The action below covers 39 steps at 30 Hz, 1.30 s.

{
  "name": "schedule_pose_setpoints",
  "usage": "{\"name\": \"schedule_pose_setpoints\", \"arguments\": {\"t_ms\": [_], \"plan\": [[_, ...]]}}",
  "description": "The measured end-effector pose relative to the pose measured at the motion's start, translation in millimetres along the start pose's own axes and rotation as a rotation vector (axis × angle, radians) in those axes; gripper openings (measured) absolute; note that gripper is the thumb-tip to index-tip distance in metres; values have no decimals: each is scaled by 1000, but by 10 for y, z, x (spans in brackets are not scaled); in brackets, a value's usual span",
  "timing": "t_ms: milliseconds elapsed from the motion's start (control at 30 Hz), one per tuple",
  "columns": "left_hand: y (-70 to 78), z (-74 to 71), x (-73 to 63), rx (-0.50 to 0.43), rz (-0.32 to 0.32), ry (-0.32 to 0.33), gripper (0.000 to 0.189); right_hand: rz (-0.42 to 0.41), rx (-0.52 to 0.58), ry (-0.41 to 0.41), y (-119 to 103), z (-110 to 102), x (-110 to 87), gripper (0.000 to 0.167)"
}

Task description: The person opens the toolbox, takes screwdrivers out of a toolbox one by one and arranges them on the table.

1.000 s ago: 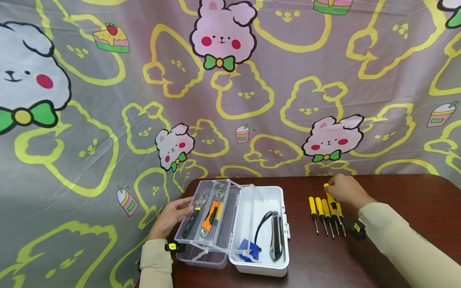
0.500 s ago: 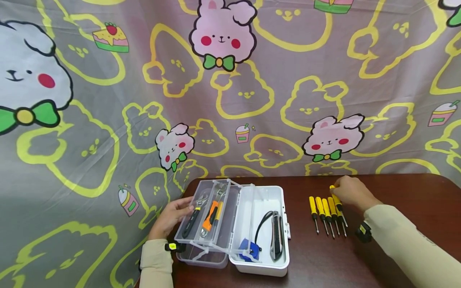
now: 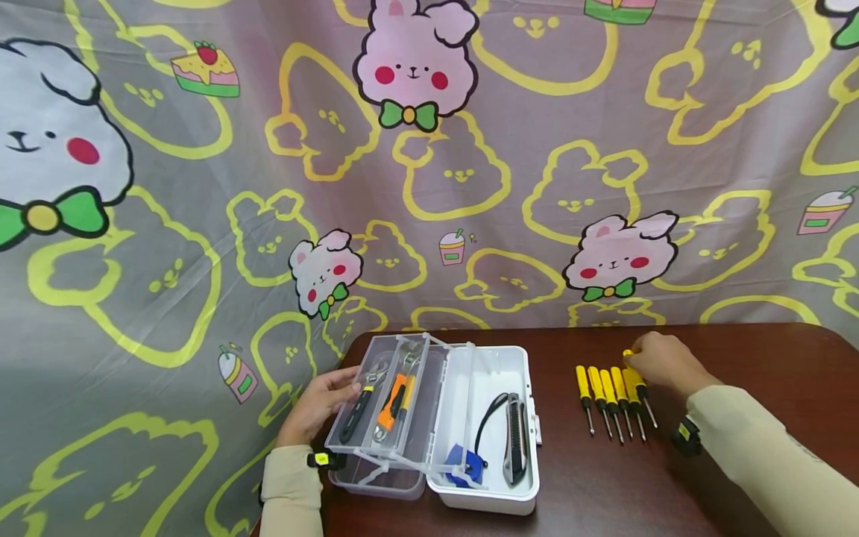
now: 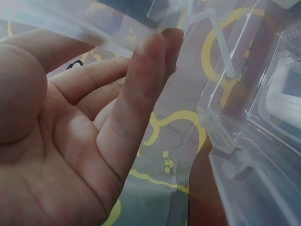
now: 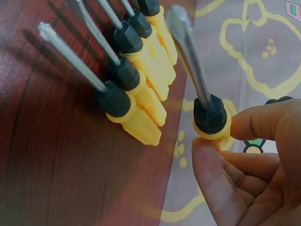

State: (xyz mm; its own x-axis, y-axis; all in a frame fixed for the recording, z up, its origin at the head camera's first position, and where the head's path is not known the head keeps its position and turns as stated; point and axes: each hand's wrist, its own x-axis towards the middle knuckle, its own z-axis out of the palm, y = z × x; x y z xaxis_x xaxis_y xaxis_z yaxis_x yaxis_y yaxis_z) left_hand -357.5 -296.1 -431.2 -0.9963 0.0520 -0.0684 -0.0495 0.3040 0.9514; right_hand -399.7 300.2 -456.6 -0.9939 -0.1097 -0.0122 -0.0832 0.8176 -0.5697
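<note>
My right hand (image 3: 666, 362) pinches a screwdriver (image 5: 210, 117) by its yellow handle, between thumb and fingers. Its black collar and metal shaft point toward the camera in the right wrist view. Beside it, a row of similar yellow-handled screwdrivers (image 5: 141, 125) lies on the table, handles away from me. At the far left, my left hand (image 3: 317, 406) holds the edge of a toolbox's raised clear tray (image 3: 416, 388), with fingers partly behind the plastic. In that tray lie a black-handled adjustable wrench (image 3: 357, 414) and an orange-handled tool (image 3: 394, 406).
The white toolbox base (image 3: 483, 501) stands open right of the tray, holding a blue tape measure (image 3: 472, 466) and a utility knife (image 3: 514, 440). The clear lid (image 3: 385, 485) lies folded out leftward. Patterned cloth (image 3: 429, 283) hangs behind the dark wooden table (image 3: 570, 485).
My right hand has moved slightly right with the screwdriver, lowering it from above the row to its right end. The left hand and toolbox have stayed in place.
</note>
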Motion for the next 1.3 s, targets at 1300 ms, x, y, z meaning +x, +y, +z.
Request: {"name": "schedule_pose_setpoints", "arguments": {"t_ms": [1300], "plan": [[-8, 5, 11, 20, -24, 23, 52, 85, -65, -78, 108, -27, -123, 28]]}}
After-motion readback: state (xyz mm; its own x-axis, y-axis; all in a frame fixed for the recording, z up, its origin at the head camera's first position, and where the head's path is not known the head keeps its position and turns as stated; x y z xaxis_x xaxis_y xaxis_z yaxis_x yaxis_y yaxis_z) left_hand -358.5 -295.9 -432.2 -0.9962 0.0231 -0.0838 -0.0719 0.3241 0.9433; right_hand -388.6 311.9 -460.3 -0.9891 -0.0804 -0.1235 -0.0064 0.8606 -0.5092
